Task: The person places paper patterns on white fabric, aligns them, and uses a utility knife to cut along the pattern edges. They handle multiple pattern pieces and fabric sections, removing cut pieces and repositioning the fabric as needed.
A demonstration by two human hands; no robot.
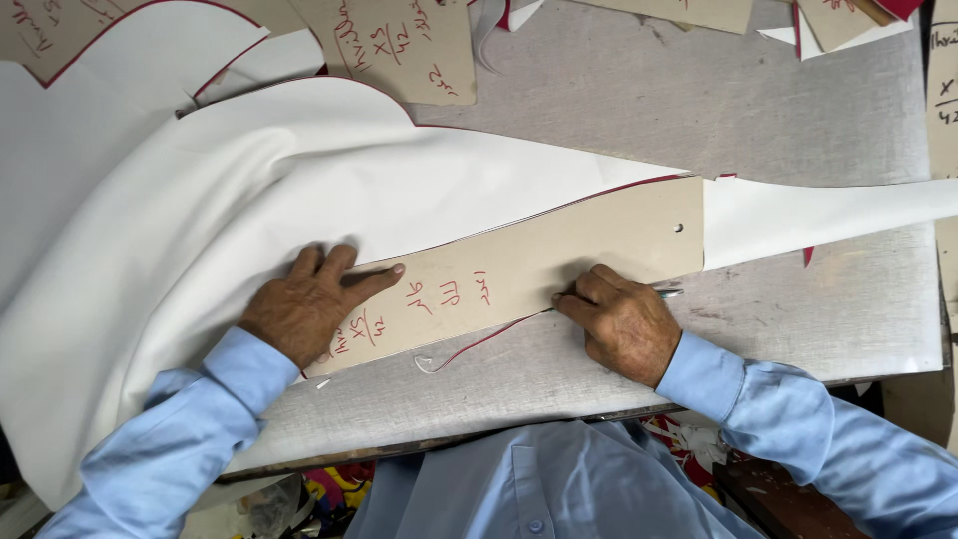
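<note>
A long tan cardboard template (559,255) lies across a white sheet of material (299,200) on the grey worktable (798,319). My left hand (309,299) presses flat on the template's left end, fingers spread over handwritten marks. At the template's lower edge, my right hand (619,319) is closed around a thin knife or pen (664,292), its tip at the edge. A thin red-edged strip (474,344) curls away from the edge below the template. Both sleeves are light blue.
More tan cardboard templates (409,45) with handwriting lie at the back and at the right edge (943,90). White cut pieces with red edges (130,50) sit at the back left. The white sheet hangs over the table's near left edge.
</note>
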